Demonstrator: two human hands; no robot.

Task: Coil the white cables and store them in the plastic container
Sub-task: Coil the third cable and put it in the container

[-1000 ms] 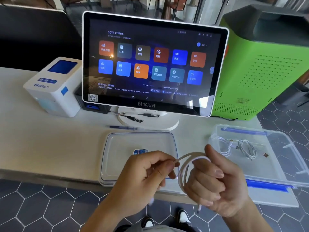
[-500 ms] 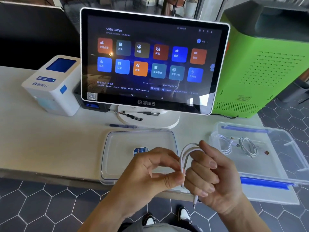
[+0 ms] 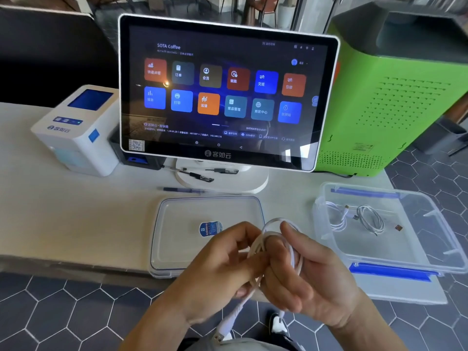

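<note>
White cable is held in loops between both hands at the tabletop's near edge; the left hand is pinched on the strands, the right hand curled through the coil. Winding is judged nearly done, the loose plug end remaining. Beyond, the plastic container with coiled cables awaits placement.

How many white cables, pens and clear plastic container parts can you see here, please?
White cables: 3, one in the left hand and right hand at, two in the container at and
Pens: 3
Container parts: 2, container and lid
Total: 8
</note>
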